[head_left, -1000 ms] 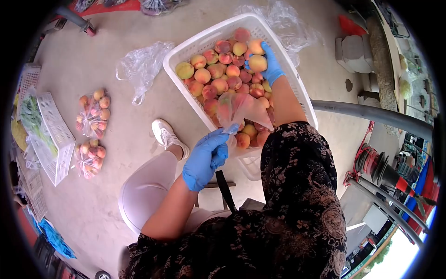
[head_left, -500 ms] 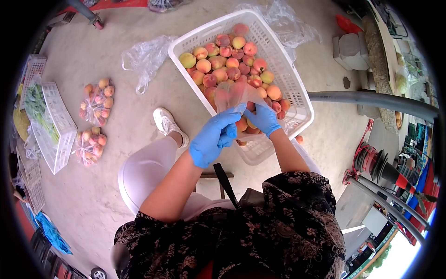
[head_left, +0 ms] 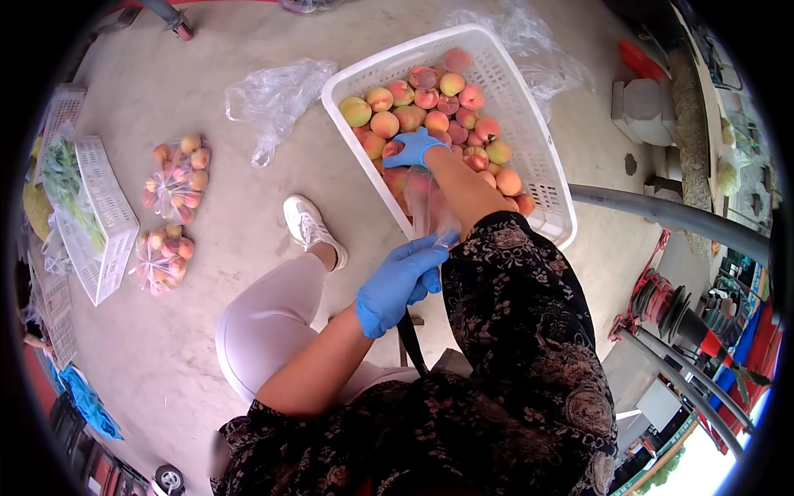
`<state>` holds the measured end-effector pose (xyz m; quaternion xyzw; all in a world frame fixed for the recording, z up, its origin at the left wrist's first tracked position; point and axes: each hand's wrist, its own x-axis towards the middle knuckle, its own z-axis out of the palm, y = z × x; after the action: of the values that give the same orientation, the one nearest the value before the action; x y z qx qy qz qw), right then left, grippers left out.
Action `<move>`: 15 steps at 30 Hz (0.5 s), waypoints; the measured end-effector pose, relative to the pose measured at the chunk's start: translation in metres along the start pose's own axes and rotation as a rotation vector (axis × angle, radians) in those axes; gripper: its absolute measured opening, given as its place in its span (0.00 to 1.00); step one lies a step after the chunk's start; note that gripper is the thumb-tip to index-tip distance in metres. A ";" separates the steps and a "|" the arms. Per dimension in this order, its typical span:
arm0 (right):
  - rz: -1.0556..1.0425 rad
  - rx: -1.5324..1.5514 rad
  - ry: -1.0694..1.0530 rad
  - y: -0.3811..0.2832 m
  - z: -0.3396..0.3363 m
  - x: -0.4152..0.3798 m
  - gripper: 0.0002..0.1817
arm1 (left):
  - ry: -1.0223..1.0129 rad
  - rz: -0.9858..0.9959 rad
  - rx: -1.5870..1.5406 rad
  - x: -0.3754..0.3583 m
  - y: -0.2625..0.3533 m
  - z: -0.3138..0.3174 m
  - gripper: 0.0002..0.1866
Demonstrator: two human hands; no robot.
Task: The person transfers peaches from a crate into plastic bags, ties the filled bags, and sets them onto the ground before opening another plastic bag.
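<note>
A white plastic crate (head_left: 552, 178) holds many peaches (head_left: 408, 117). My left hand (head_left: 395, 285), in a blue glove, pinches the gathered end of a clear plastic bag (head_left: 430, 211) just below the crate's near edge. Reddish fruit shows through the bag, which hangs over the crate's near left side. My right hand (head_left: 416, 150), also blue-gloved, lies on peaches at the crate's left side beyond the bag, fingers spread to the left. Whether it touches the bag beneath the wrist is hidden.
Two filled peach bags (head_left: 176, 178) (head_left: 164, 258) lie on the floor at left. Beside them, a white crate (head_left: 107, 219) holds green vegetables. Crumpled plastic bags (head_left: 277, 103) (head_left: 529, 54) flank the peach crate. A grey pole (head_left: 674, 217) extends right.
My right hand has left the bag's opening and reached up and left over the peaches. My left hand has moved down and right with the bag, and the whole view has shifted slightly.
</note>
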<state>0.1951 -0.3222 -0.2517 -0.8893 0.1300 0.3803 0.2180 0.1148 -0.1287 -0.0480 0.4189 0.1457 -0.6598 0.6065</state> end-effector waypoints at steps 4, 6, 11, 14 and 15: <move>0.055 0.172 0.050 0.002 0.004 0.002 0.40 | -0.023 -0.009 -0.010 0.002 0.002 -0.002 0.21; -0.031 0.425 0.158 0.031 0.023 0.013 0.39 | -0.026 0.004 0.004 0.003 0.001 -0.003 0.21; -0.442 1.641 0.264 0.069 -0.023 -0.099 0.32 | -0.056 0.087 0.042 -0.002 -0.004 0.000 0.22; -0.774 1.838 -0.057 0.089 -0.029 -0.196 0.38 | -0.115 0.128 -0.004 0.000 -0.002 0.005 0.24; -0.809 1.842 -0.154 0.098 -0.021 -0.219 0.40 | -0.128 0.128 -0.016 0.000 0.001 0.008 0.25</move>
<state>0.0209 -0.4035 -0.1071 -0.3250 0.0475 0.0856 0.9406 0.1130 -0.1345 -0.0424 0.3797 0.0849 -0.6438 0.6589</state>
